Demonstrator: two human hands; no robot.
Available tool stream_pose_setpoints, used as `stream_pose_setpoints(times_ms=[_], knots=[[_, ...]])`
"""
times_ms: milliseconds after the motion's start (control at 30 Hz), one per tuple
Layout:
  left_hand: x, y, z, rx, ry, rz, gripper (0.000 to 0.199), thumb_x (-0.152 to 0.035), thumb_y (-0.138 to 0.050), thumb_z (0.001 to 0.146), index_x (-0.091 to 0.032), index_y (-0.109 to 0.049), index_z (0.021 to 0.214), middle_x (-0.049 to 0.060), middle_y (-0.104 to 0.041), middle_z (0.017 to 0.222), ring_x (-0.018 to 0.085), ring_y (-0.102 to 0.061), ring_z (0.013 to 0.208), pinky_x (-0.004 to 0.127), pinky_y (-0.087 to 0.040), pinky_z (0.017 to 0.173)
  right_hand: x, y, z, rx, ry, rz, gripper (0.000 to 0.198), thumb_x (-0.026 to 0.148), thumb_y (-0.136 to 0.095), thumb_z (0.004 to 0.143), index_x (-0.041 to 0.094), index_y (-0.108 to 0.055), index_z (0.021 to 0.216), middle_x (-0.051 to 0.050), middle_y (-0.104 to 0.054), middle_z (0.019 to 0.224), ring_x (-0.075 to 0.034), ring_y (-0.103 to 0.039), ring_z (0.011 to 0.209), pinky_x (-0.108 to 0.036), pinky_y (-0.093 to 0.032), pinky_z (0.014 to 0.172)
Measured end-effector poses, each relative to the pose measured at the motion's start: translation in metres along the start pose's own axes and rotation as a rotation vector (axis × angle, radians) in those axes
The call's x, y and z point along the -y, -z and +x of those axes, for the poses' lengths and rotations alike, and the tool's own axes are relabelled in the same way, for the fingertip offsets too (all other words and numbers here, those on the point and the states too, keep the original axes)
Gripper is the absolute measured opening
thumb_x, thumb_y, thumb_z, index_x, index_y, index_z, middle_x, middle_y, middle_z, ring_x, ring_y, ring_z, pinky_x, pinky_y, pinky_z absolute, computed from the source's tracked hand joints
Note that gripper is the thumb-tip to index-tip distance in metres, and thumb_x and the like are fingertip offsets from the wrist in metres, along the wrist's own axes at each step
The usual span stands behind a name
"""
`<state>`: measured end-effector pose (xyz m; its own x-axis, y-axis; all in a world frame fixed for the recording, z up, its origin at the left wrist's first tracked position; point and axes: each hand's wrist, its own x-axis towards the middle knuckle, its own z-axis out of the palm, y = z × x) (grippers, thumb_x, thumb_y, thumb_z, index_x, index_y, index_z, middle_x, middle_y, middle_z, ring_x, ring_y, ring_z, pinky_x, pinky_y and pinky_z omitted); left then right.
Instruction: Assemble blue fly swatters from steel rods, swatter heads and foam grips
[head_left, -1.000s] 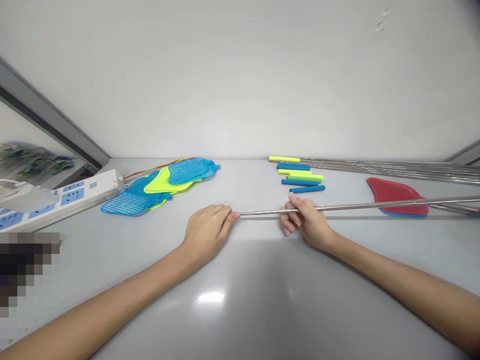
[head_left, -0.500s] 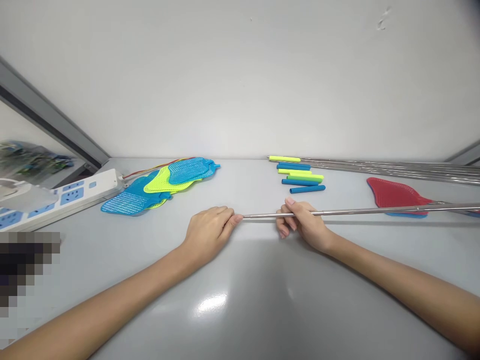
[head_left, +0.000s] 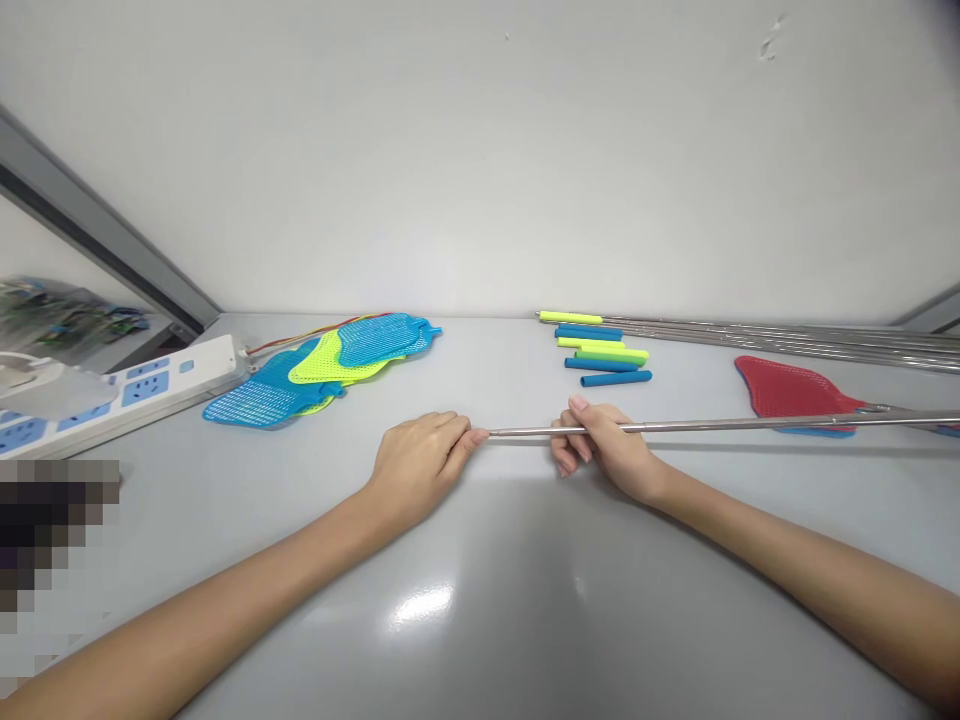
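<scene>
Forearms (head_left: pixel 285 565) slant inward, left hand (head_left: pixel 412 462) palm-down, its fingers (head_left: pixel 452 430) seemingly curled under, right hand (head_left: pixel 619 452) loosely curled.

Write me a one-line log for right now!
left hand: gripping thin end of rod | right hand: holding rod farther along | red mesh piece: right side of table

Held rod (head_left: pixel 712 424): 1 | rear rods (head_left: pixel 825 348): several, exact count unclear | blue tubes (head_left: pixel 616 379): 3 | yellow-green tubes (head_left: pixel 590 343): at least 3 | left swatters (head_left: pixel 319 358): at least 4, overlapping | right swatters (head_left: pixel 795 387): 1 red, at least 1 blue beneath | power strip (head_left: pixel 214 370): 1
</scene>
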<state>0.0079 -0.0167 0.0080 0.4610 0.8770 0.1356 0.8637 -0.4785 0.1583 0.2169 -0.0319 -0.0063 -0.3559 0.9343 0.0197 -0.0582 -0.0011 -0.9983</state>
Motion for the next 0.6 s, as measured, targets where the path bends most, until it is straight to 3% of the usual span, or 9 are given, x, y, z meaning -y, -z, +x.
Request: stream_pose_setpoints(times_ms=[600], knots=[[0.0001,-0.0004,-0.0005,0.003,-0.016,0.008,0.038,-0.039,-0.024,0.084,-0.019,-0.052,0.066,-0.001,-0.056,0.065,0.012,-0.05,0.061,0.022,-0.028,0.048,0.0041,-0.0021,0.0005,0.036,0.01,-0.08,0.049,0.049,-0.025,0.081,0.017,-0.033,0.045,-0.001,-0.046,0.049,-0.011,-0.047,0.05,-0.026,-0.038,0.056]])
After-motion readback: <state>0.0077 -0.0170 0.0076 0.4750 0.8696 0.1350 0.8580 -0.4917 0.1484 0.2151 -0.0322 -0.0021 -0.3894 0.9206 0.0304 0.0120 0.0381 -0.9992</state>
